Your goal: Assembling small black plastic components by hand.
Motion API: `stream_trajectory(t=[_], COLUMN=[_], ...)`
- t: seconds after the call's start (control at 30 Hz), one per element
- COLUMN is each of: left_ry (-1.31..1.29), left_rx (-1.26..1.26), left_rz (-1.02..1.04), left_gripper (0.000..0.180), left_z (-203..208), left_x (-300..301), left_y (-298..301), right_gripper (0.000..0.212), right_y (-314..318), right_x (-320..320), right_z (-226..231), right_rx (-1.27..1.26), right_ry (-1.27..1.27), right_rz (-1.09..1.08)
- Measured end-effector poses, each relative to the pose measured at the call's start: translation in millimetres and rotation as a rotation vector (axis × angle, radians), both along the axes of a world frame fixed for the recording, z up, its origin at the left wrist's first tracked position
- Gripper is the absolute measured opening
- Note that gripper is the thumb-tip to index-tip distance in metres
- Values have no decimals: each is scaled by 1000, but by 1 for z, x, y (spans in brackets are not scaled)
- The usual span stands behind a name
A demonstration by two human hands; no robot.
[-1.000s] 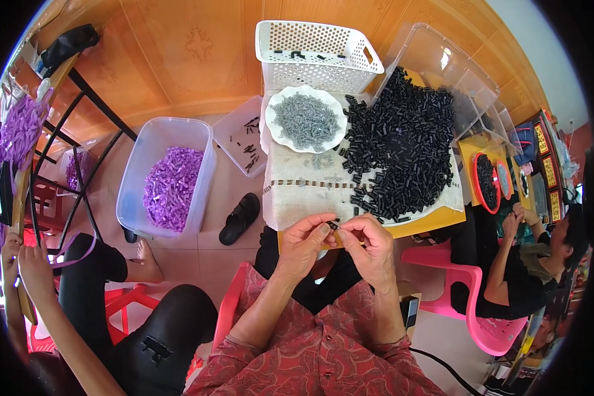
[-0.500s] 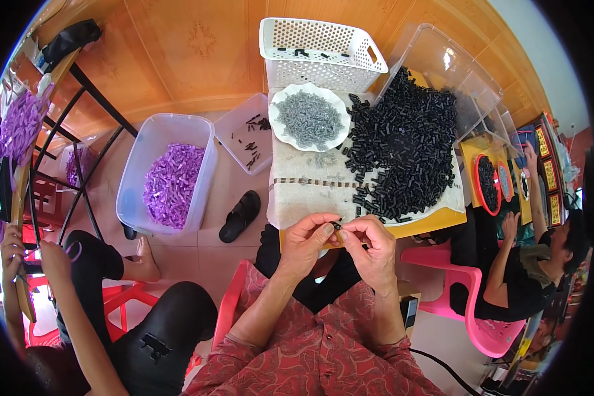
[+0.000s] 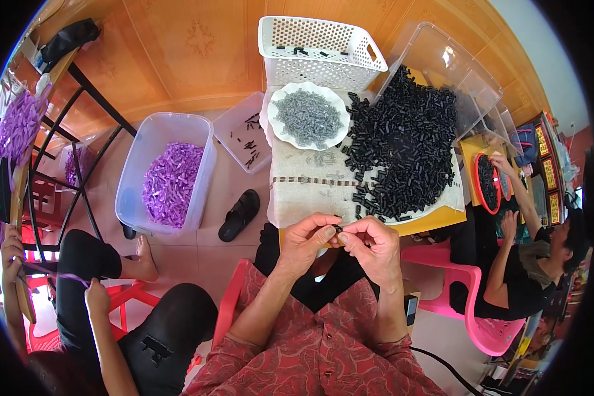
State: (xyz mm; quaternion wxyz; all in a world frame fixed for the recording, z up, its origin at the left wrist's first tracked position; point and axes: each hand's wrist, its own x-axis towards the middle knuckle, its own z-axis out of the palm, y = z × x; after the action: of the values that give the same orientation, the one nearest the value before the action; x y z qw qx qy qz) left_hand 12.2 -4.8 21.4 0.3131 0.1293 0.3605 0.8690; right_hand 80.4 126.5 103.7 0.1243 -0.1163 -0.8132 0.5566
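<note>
My left hand (image 3: 305, 245) and my right hand (image 3: 378, 253) meet just past the table's near edge. Both are closed in a pinch, thumbs and fingertips together around a small black piece (image 3: 338, 228). Fingers cover most of it, so its full shape is hidden. Beyond my hands, a big heap of short black tube-like plastic pieces (image 3: 402, 145) spreads over the right side of the cloth-covered table (image 3: 303, 204). On the left of the heap, a white scalloped plate (image 3: 276, 127) holds many small clear-grey pieces (image 3: 309, 117).
A white perforated basket (image 3: 323, 71) and a tipped clear bin (image 3: 472, 59) stand at the back. On the floor at left are a tub (image 3: 127, 191) of purple pieces and a black sandal (image 3: 239, 216). Co-workers sit left and right, one on a pink chair (image 3: 472, 290).
My hands stay almost in place, the right shifting slightly. The left co-worker's hand has drawn a purple strip down and toward the right. The right co-worker's far hand has moved to the red-rimmed tray.
</note>
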Motion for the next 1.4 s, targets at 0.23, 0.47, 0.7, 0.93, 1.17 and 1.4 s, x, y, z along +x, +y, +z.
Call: stream_trajectory(t=[0.23, 0.47, 0.7, 0.93, 1.17, 1.4], left_ry=[-92, -182, -200, -240, -296, -336], left_rx=[123, 222, 211, 148, 147, 146], left_rz=[-74, -89, -89, 19, 26, -10], left_gripper=[23, 24, 23, 22, 23, 23], left_z=[-3, -6, -6, -1, -8, -11], left_x=[1, 3, 6, 13, 10, 8], left_y=[1, 4, 6, 15, 16, 17], right_gripper=[8, 8, 6, 7, 8, 6], right_y=[1, 2, 1, 3, 23, 86], right_x=[0, 5, 5, -1, -3, -30], right_z=[-1, -10, -14, -14, -15, -26], right_rx=[-271, -305, -279, 203, 188, 644], right_ry=[-64, -29, -16, 115, 108, 62], right_rz=[-1, -30, 15, -24, 33, -405])
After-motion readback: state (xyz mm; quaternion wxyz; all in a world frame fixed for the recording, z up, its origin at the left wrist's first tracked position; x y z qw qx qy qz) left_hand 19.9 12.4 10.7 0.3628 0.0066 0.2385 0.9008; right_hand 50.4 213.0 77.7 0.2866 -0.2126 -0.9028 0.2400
